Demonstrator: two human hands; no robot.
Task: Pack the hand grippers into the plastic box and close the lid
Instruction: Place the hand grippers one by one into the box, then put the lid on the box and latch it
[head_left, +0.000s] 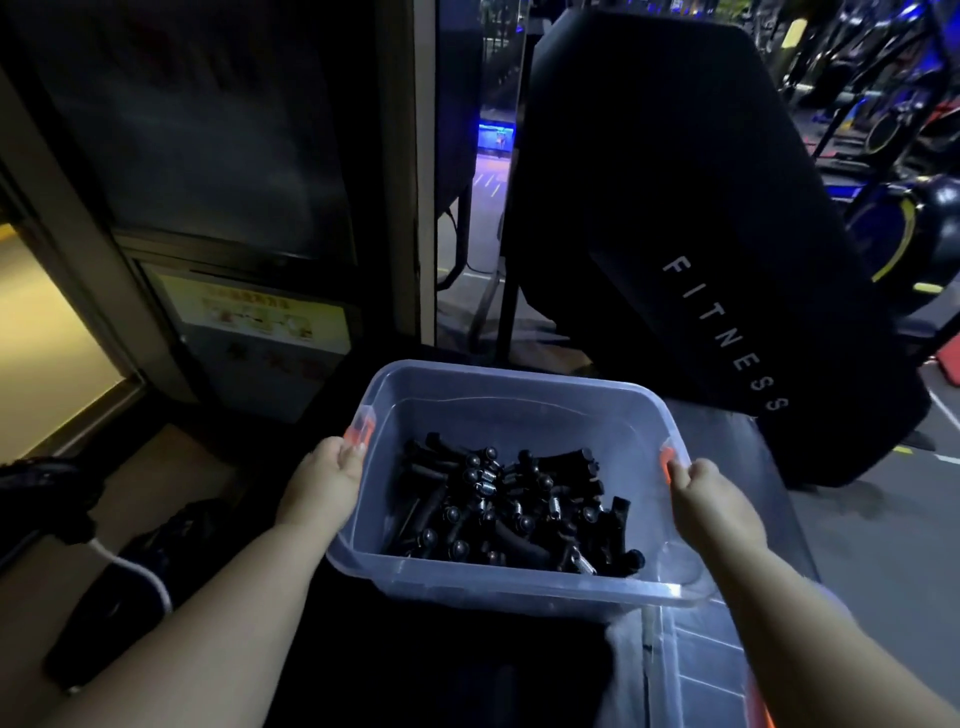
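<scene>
A clear plastic box (511, 387) with orange latches sits in the middle, open at the top. Inside lies a heap of several black hand grippers (511, 512) with metal springs. My left hand (327, 480) grips the box's left rim beside the orange latch. My right hand (709, 499) grips the right rim at the other latch. The clear lid (696, 670) lies flat at the lower right, under my right forearm.
A black gym machine panel marked FITNESS (675, 249) stands behind and to the right of the box. A dark cabinet with a yellow sign (260, 312) is at the left. A white cable (140, 571) and dark items lie on the floor at the lower left.
</scene>
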